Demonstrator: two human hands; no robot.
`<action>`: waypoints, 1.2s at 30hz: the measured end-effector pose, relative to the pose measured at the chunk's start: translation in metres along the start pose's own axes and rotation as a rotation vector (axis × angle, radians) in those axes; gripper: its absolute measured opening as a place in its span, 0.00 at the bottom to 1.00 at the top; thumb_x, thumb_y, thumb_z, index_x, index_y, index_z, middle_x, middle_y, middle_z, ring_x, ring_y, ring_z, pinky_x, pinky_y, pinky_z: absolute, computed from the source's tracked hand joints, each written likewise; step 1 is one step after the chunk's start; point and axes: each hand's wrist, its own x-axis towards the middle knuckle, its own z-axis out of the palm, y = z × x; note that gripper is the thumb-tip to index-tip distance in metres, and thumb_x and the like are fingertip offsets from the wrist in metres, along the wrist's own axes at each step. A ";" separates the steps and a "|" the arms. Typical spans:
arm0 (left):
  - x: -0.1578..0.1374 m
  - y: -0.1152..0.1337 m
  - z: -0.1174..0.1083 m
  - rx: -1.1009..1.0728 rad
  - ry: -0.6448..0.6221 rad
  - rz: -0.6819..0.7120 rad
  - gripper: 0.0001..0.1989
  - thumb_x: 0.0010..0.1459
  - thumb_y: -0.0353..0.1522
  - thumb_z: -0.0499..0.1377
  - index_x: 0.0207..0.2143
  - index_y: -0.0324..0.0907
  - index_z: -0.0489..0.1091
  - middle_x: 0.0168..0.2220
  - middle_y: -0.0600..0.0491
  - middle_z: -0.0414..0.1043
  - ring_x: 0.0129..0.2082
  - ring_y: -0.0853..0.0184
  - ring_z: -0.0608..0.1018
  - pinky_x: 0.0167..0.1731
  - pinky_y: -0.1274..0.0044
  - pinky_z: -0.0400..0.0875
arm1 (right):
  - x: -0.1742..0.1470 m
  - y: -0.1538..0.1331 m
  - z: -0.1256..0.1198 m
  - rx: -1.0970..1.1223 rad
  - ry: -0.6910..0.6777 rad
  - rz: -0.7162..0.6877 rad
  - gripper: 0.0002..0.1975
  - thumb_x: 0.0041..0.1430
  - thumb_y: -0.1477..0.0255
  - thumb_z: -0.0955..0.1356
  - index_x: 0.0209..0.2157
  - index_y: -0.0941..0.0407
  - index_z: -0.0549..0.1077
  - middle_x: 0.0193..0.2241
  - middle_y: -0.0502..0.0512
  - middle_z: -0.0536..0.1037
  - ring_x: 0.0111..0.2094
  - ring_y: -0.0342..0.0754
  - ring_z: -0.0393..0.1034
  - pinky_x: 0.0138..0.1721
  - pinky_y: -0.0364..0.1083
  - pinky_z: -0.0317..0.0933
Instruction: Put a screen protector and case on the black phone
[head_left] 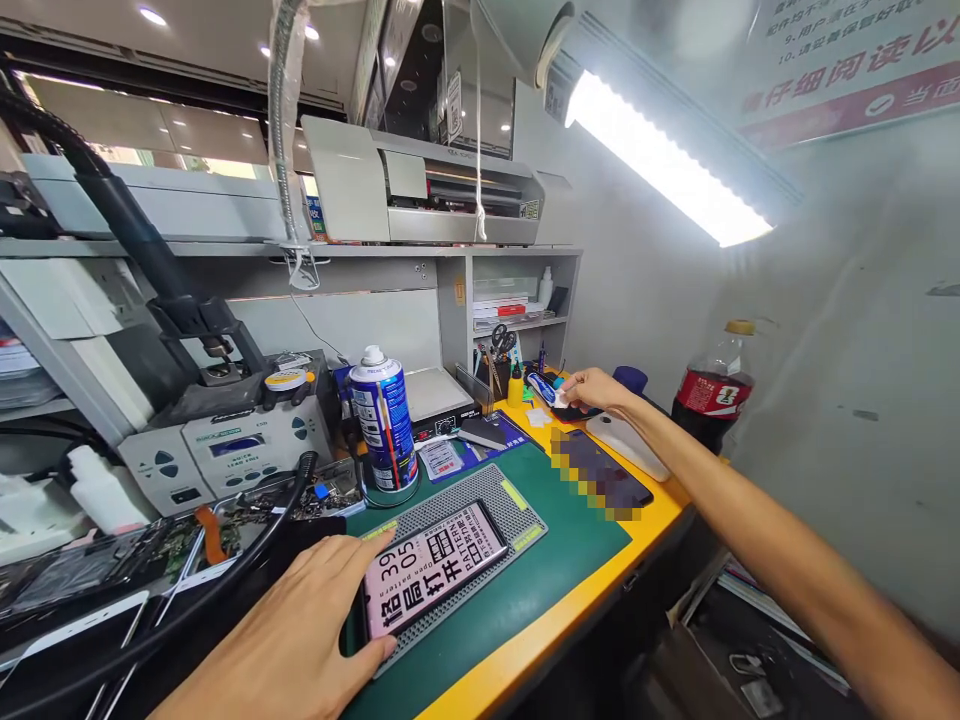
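Observation:
A black-framed smartphone (439, 560) with a pink lit screen and large dark characters lies on a grey perforated mat (517, 500). My left hand (300, 620) spans the phone's left end, thumb at the near edge and index finger at the far edge. Farther off, my right hand (592, 390) reaches to the back right of the desk. Its fingers are pinched at the white end of a small blue-and-white packet (541, 388). Just in front of that hand lie a dark phone (622, 475), partly pixelated, and a white phone-like slab (626, 445).
A blue spray can (382, 425) stands behind the mat. Left of it are a grey soldering station (232, 450) and loose circuit boards (172, 540). A yellow bottle (515, 385) and scissors (501, 342) stand at the back. A cola bottle (712, 390) is right, under a bright lamp (667, 160).

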 end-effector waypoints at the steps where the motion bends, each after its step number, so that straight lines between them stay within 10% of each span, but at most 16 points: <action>1: 0.000 -0.003 0.004 0.004 0.015 0.007 0.38 0.56 0.45 0.63 0.69 0.52 0.62 0.63 0.49 0.71 0.63 0.49 0.72 0.66 0.58 0.65 | -0.002 0.002 0.000 0.033 -0.003 -0.003 0.14 0.68 0.64 0.71 0.48 0.58 0.75 0.44 0.55 0.79 0.39 0.46 0.76 0.39 0.48 0.75; 11: 0.000 -0.015 0.014 0.076 0.045 0.027 0.36 0.58 0.45 0.62 0.69 0.55 0.63 0.65 0.52 0.70 0.65 0.50 0.72 0.66 0.59 0.67 | 0.001 0.006 0.004 0.283 -0.056 0.016 0.15 0.69 0.65 0.70 0.51 0.58 0.74 0.45 0.55 0.79 0.39 0.46 0.77 0.39 0.48 0.75; 20: -0.001 -0.020 0.014 0.083 0.044 0.048 0.35 0.60 0.47 0.61 0.69 0.57 0.62 0.67 0.53 0.69 0.65 0.49 0.71 0.66 0.57 0.68 | 0.017 0.006 -0.001 0.063 0.112 0.028 0.19 0.68 0.62 0.70 0.56 0.57 0.73 0.53 0.59 0.76 0.49 0.53 0.75 0.49 0.56 0.73; 28: -0.001 -0.013 0.008 0.072 0.032 0.028 0.35 0.59 0.48 0.61 0.68 0.56 0.63 0.67 0.54 0.69 0.66 0.50 0.71 0.66 0.59 0.67 | 0.016 -0.011 0.057 -0.018 -0.070 -0.068 0.17 0.68 0.63 0.71 0.54 0.55 0.74 0.54 0.59 0.76 0.51 0.53 0.74 0.51 0.55 0.72; 36: -0.001 0.008 -0.007 0.048 -0.082 -0.013 0.37 0.58 0.44 0.60 0.70 0.53 0.61 0.65 0.50 0.70 0.65 0.51 0.71 0.66 0.60 0.66 | -0.006 -0.029 0.027 0.312 -0.313 -0.106 0.12 0.68 0.64 0.70 0.39 0.60 0.75 0.29 0.49 0.74 0.25 0.39 0.67 0.25 0.40 0.64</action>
